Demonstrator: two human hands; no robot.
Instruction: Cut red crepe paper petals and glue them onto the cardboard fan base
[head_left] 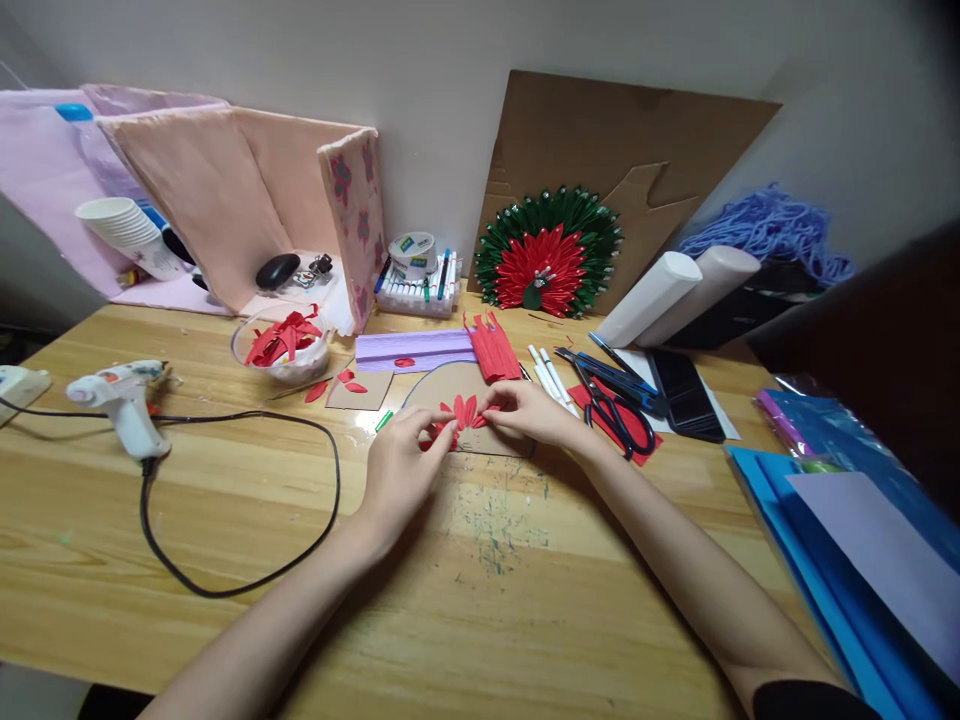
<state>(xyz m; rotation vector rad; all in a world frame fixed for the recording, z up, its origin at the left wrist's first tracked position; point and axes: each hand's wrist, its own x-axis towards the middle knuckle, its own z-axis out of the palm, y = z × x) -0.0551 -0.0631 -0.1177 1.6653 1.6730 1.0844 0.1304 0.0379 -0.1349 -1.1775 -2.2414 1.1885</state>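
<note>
A fan of red crepe-paper petals (466, 411) lies on a rounded piece of cardboard (439, 382) in front of me. From the left, my left hand (409, 455) reaches over the cardboard, its thumb and fingers closed about a red paper petal at that end of the fan. On the other side, the thumb and forefinger of my right hand (525, 412) pinch a red paper petal. The fingers partly cover the outer petals. Behind the cardboard are a folded red crepe-paper piece (496, 346) and a purple paper strip (416, 348).
A glue gun (124, 400) with a looping black cord (335, 480) is at left, near a bowl (300, 370) of red scraps. Black scissors (619, 420), a cutter (611, 380) and a phone (686, 395) lie right. A green-and-red paper peacock (551, 255) leans on cardboard behind.
</note>
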